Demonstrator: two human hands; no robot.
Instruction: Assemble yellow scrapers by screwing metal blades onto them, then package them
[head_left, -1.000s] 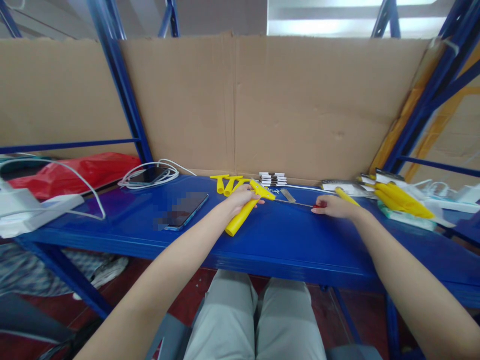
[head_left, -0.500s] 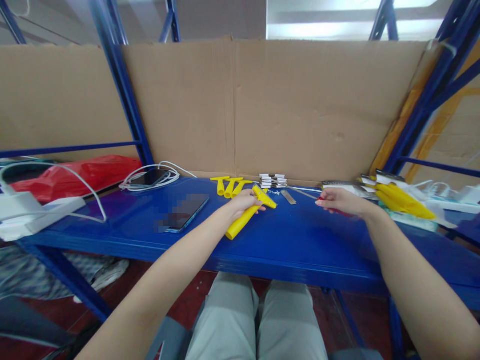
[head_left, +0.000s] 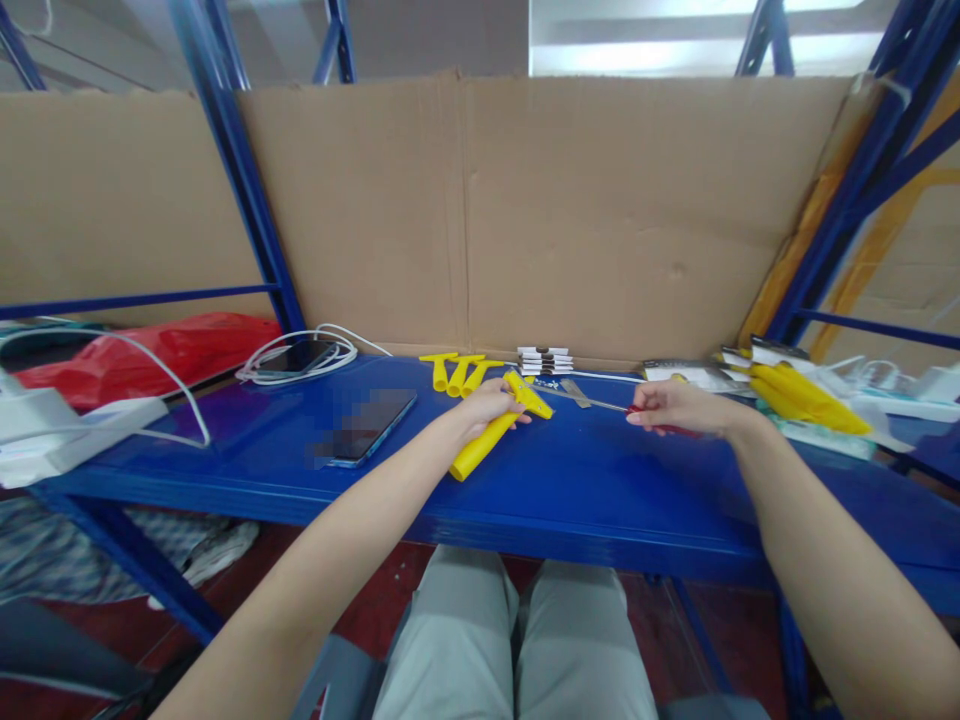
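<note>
My left hand (head_left: 489, 404) is closed around a yellow T-shaped scraper handle (head_left: 480, 447), its wide head angled up and to the right. In my right hand (head_left: 667, 405) is a screwdriver (head_left: 609, 406) with a red handle and a long thin shaft. The shaft points left, with its tip at or close to the yellow head; whether they touch I cannot tell. Behind the shaft lies a flat metal strip (head_left: 576, 392), with several small screws (head_left: 550, 384) beside it. Several more yellow handles (head_left: 459, 378) lie by the cardboard, left of a stack of small white-and-black packets (head_left: 545, 361).
A phone (head_left: 373, 428) lies on the blue table (head_left: 600, 480) left of my hands. Further left are coiled white cable (head_left: 345, 352), a red bag (head_left: 172, 350) and a white power strip (head_left: 82, 440). Packets with yellow items (head_left: 810, 400) lie at right. Cardboard (head_left: 585, 220) stands behind.
The screwdriver has swung down in front of the metal strip, its tip now near the yellow head. My right hand has shifted slightly left and down. My left hand keeps its hold.
</note>
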